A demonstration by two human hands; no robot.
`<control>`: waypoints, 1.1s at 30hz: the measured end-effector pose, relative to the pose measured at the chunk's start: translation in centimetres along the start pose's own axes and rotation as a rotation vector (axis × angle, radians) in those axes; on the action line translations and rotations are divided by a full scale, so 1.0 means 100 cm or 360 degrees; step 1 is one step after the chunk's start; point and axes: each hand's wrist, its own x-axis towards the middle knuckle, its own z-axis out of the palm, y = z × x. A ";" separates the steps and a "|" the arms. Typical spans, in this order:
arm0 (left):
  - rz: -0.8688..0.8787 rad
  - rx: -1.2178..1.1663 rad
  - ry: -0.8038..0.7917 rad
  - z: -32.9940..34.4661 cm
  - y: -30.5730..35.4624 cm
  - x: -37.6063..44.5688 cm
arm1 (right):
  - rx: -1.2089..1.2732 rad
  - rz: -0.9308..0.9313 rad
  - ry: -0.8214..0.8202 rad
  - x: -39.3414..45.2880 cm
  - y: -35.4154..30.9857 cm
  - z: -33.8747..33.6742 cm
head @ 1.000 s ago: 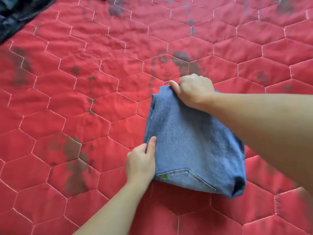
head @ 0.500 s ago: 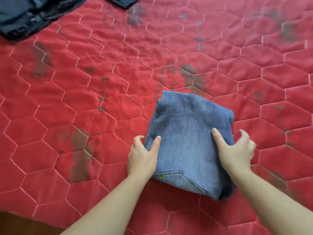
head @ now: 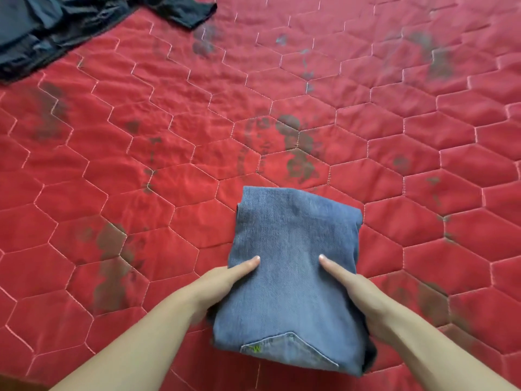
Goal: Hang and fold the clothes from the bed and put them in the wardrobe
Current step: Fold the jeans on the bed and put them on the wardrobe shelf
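- We look down on a bed (head: pixel 366 114) covered in a red quilt stitched in hexagons, with dull grey smudges scattered over the fabric.
- Folded jeans (head: pixel 290 266) sit as a thick blue denim bundle toward the near edge of the bed, a little right of its middle as we see it.
- A back pocket (head: pixel 284 351) shows on the near end of the bundle, with a small green mark stitched at its left corner.
- Our left hand (head: pixel 222 280) grips the bundle's left side: the thumb lies flat on top of the denim, while the fingers are tucked out of sight beneath the fold.
- Our right hand (head: pixel 358 289) grips the opposite side in the same way, thumb on top and fingers hidden under the edge.
- Both bare forearms reach in from the near edge, one on each side of the jeans.
- We cannot tell whether the bundle rests fully on the quilt or is raised off it at the near end.
- A dark garment (head: pixel 56 26) lies rumpled at the far left corner of the bed, well apart from the jeans, with one loose flap spread toward the middle of the far edge.
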 end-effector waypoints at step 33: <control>0.1368 0.0118 0.0735 0.130 0.209 -0.401 | -0.0284 -0.1251 0.0299 -0.356 -0.236 0.010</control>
